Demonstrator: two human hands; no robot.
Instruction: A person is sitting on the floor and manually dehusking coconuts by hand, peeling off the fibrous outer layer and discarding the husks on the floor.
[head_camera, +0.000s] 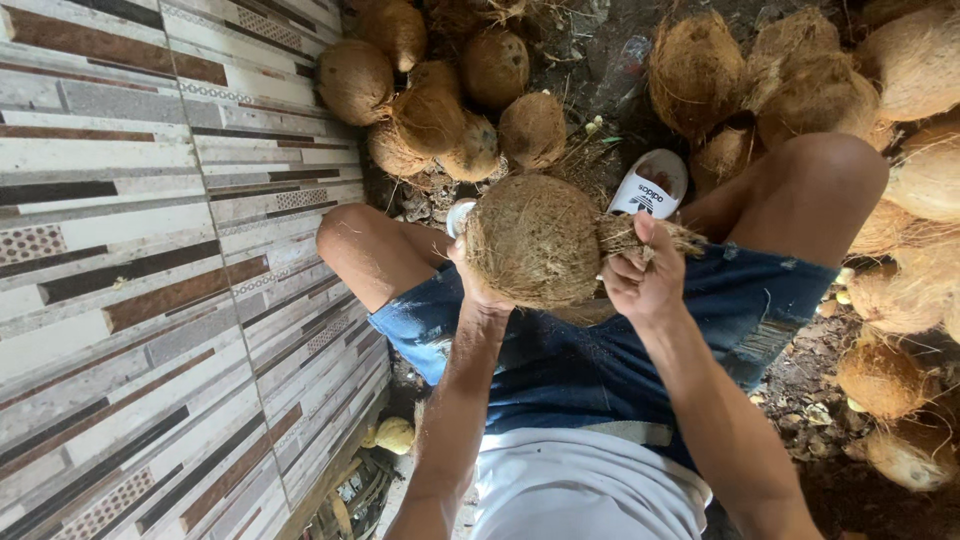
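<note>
Seated among piled husks, left hand (478, 290) cradles a heavy, rough, round brown fibrous coconut (535, 240) while right hand (645, 270) grips its loose, stringy fibre tuft (625, 232).

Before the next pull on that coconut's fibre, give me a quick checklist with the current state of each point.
1. Left hand braces the coconut from its side: ok.
2. Right hand closed on the fibre tuft at the coconut's right end: ok.
3. Coconut held up over the lap, above the denim shorts: ok.
4. Tuft joined to the husk: cannot tell, fingers hide the joint.
5. Pile of coconuts lies beyond the knees, apart from the hands: ok.
</note>
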